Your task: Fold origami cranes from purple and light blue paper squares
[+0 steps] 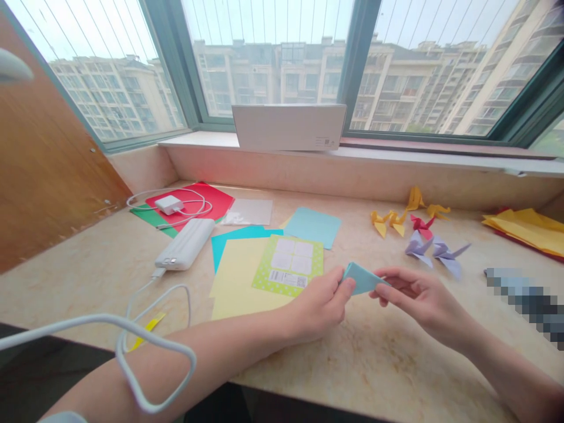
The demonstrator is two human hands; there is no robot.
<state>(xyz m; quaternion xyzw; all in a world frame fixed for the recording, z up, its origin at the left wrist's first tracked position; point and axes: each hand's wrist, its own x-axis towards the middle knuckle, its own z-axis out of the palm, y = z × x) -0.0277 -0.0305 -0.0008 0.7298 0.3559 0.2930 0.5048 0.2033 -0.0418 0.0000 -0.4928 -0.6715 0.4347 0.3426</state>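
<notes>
Over the beige marbled tabletop (374, 364), now pinching tight a folded light-blue paper triangle (361, 279) lengthwise left to right, by its broad end in the left hand (324, 302), its tip in the right hand (409, 294).

A white box (288, 126) is propped on the sill (396, 154) before a green-framed window (359, 64), through which apartment buildings (268, 79) are seen. Lower down, a white power bank (189, 242) is laid flat — a cable (158, 272) is plugged into its near end — and beyond it a charger (168, 204) is half encircled by its looped lead (207, 207).
</notes>
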